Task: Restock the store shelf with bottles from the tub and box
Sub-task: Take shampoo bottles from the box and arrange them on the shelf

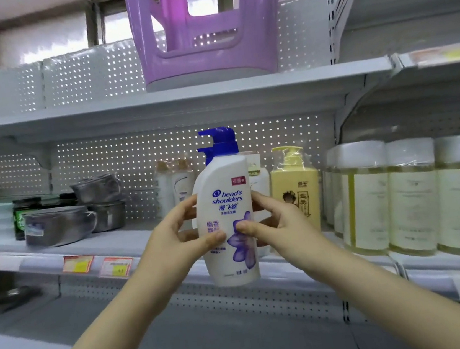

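Bottle [225, 201] upright, long axis vertical, pump [219, 142] on top, front toward camera, pinched between left hand [173, 239] and right hand [275, 223].

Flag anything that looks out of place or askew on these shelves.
A purple plastic stool sits upside down on the upper shelf, legs up. On the middle shelf, one steel pot lies tilted atop a second pot.
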